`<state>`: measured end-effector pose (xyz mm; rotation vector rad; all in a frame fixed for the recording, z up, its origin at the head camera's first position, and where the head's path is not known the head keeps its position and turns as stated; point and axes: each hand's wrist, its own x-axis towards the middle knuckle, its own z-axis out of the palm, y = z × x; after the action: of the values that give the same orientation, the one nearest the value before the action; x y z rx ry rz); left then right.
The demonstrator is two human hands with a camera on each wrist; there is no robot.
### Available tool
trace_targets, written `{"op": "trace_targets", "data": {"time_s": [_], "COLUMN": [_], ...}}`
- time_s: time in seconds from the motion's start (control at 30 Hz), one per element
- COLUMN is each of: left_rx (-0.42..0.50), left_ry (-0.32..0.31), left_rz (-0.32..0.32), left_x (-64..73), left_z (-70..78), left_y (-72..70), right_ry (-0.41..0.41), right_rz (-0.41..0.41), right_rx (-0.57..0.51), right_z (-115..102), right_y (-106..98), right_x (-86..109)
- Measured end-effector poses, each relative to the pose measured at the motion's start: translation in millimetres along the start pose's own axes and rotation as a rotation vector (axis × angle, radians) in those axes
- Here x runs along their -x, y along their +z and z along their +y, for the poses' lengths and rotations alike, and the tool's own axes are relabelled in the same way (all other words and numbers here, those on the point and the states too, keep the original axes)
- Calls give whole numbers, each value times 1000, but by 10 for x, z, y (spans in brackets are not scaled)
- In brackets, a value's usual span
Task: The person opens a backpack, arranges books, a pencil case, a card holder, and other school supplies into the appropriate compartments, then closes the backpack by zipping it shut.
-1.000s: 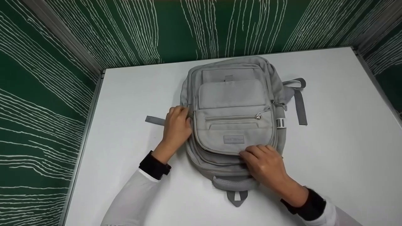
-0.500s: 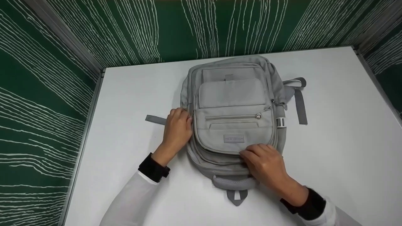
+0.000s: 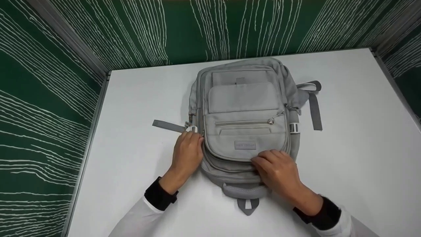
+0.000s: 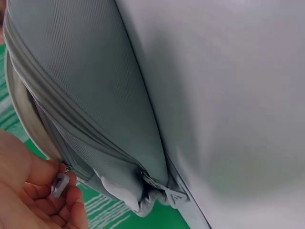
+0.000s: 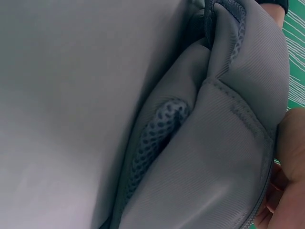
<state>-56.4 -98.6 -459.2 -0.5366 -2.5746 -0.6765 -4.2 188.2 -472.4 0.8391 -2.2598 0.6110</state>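
A grey backpack (image 3: pixel 243 98) lies on its back on the white table, its carry handle (image 3: pixel 245 191) towards me. My left hand (image 3: pixel 187 149) is at the bag's left side, pinching a small zipper pull (image 4: pixel 60 185) between thumb and fingers. Beside that pull, in the left wrist view, the front compartment's zipped edge (image 4: pixel 28 107) stands parted. My right hand (image 3: pixel 278 169) grips the near edge of the front panel at its right corner, fingertips over the rim. In the right wrist view, the bag's fabric partly hides the right fingers.
A loose strap (image 3: pixel 167 125) sticks out left of the bag, and another strap (image 3: pixel 315 112) lies to its right. A hanging loop (image 3: pixel 248 206) extends past the handle. Green walls with white lines (image 3: pixel 217 33) border the white table (image 3: pixel 355 148).
My left hand has slid towards me along the bag's left side with the zipper pull, uncovering a white piece at the side. The right hand has stayed in place.
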Motion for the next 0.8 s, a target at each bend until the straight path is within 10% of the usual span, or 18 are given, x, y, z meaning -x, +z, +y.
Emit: {"op": "trace_targets", "data": {"time_s": [0.8], "left_rx": [34], "left_ry": [191], "left_rz": [28], "left_x": [534], "left_z": [686], "left_y": [130], "right_ry": [-5], "right_rz": [5], "right_rx": [-38], "right_z": [31], "right_y": [33], "right_x": [5]}}
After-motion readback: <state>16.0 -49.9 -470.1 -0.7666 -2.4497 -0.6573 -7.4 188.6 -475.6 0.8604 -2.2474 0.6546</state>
